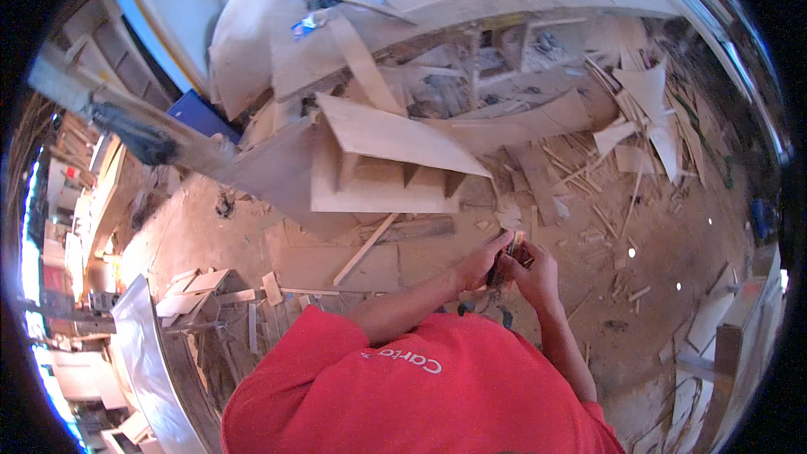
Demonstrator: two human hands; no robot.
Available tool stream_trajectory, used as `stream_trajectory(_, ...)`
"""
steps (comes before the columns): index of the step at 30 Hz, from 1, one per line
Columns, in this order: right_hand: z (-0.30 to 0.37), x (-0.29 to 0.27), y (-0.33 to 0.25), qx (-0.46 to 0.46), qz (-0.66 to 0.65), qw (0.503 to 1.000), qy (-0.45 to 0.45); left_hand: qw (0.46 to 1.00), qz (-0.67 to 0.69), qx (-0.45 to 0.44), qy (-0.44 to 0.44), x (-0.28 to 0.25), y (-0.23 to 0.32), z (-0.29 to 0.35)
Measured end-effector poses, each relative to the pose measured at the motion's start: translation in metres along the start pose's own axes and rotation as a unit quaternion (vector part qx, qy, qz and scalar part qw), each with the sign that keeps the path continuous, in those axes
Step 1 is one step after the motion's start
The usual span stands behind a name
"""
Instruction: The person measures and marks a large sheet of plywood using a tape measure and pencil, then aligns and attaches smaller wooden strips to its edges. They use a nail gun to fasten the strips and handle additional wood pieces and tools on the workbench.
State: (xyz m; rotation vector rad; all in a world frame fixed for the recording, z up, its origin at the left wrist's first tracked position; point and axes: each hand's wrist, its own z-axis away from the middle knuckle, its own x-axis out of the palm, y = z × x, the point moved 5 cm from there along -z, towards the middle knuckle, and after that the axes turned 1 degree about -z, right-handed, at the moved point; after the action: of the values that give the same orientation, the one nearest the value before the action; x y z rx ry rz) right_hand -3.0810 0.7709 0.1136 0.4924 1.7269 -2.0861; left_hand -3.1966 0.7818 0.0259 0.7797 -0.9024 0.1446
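Observation:
Both my hands meet in front of my red shirt, low over the floor. Between them is a small, narrow, dark-and-tan object (507, 262); its exact kind is too small to make out. My left hand (477, 264) is closed round its left side. My right hand (540, 276) grips it from the right, thumb bent over it. Beyond the hands lies a pale wooden piece (395, 139) made of a curved panel over a flat one, with short upright dividers between them.
A large worktable (387, 42) with curved boards stands ahead. Scrap wood and thin offcuts (647, 118) lie heaped at the right. A loose wooden strip (366, 249) is on the dusty floor. Boards stand at the left, near a blue box (202, 115), and at the lower right.

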Motion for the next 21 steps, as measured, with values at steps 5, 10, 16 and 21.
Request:
stream_trajectory(5,-0.032,-0.07,0.051,-0.01,0.016,0.999,0.05,0.995,0.029,-0.091,0.024,0.024,-0.009,-0.085)
stream_trajectory(10,-0.043,-0.131,0.091,0.001,0.027,0.99,0.14,0.995,0.021,-0.094,-0.023,0.054,0.029,-0.137)
stream_trajectory(16,-0.014,-0.217,0.19,0.171,0.069,0.952,0.245,0.99,0.005,-0.136,-0.023,0.061,0.048,-0.233)
stream_trajectory(21,0.059,-0.28,0.275,0.361,0.119,0.842,0.384,0.976,-0.068,-0.186,-0.094,0.125,0.068,-0.344)
